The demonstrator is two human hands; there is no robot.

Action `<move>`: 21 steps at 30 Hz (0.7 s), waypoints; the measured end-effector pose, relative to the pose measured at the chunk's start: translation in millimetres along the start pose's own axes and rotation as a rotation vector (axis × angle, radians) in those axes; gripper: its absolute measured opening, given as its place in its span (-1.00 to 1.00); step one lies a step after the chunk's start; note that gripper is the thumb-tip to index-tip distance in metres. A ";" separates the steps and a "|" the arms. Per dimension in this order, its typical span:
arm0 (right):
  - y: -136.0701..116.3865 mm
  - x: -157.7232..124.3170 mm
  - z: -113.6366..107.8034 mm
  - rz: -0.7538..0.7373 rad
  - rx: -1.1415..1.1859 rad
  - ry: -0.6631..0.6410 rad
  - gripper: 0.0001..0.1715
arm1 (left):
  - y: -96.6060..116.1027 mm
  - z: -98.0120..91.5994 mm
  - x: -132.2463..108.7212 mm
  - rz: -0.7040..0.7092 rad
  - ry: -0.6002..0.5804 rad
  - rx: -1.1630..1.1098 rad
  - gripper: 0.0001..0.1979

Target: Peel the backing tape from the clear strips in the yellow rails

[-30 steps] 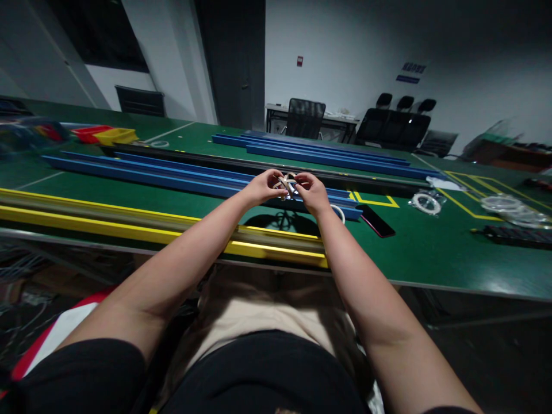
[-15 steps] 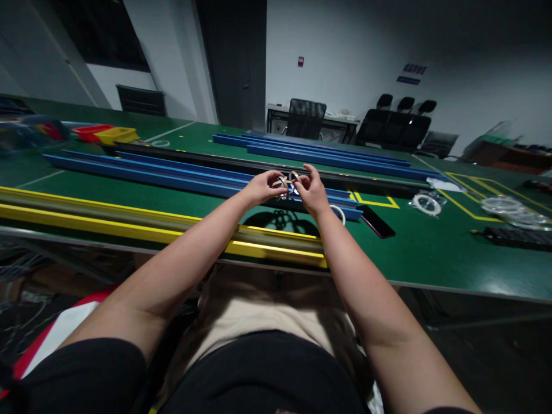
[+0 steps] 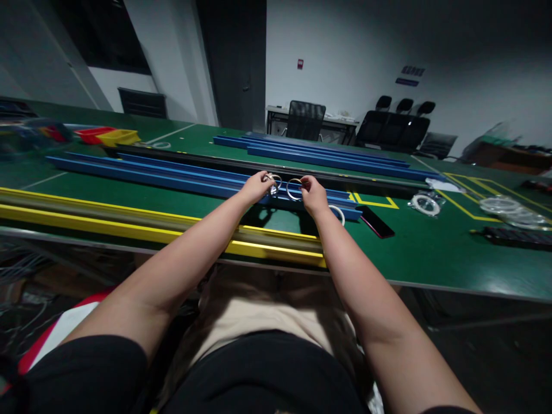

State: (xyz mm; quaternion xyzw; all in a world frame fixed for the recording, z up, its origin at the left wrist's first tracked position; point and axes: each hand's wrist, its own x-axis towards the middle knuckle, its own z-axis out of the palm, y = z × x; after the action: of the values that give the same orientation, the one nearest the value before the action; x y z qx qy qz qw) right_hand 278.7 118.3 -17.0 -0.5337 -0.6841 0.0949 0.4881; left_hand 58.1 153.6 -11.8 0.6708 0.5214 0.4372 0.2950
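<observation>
1. hands are apart: left hand pinching some bunched thin rings, right hand pinching a single ring.
2. both lots are up in the air over the table, near its front edge, just past the yellow rail.
3. so one ring's separate, i'd say; left lot isn't, can't tell how many.
4. white ring is down on the table, in neither hand.

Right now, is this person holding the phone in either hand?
No, the phone lies on the green table, while the left hand and the right hand hold thin rings.
</observation>
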 end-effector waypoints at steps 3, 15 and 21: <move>-2.6 -2.4 3.9 -0.016 -0.038 -0.069 -0.61 | -6.4 -3.8 4.7 0.011 0.032 0.126 -0.51; -65.7 -4.3 -122.8 -0.063 -0.141 -0.242 -0.67 | 47.4 -44.5 -40.0 0.228 -0.081 0.205 -0.59; -14.8 -67.8 -176.6 -0.123 -0.492 -0.714 -0.66 | 55.7 -75.6 -131.1 0.302 -0.707 0.615 -0.14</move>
State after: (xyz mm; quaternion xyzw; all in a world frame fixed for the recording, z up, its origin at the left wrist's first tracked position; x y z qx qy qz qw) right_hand 402.0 -12.7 43.6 -0.5261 -0.8427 0.0782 0.0841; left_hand 5.4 7.8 32.6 0.9022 0.3911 0.0467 0.1756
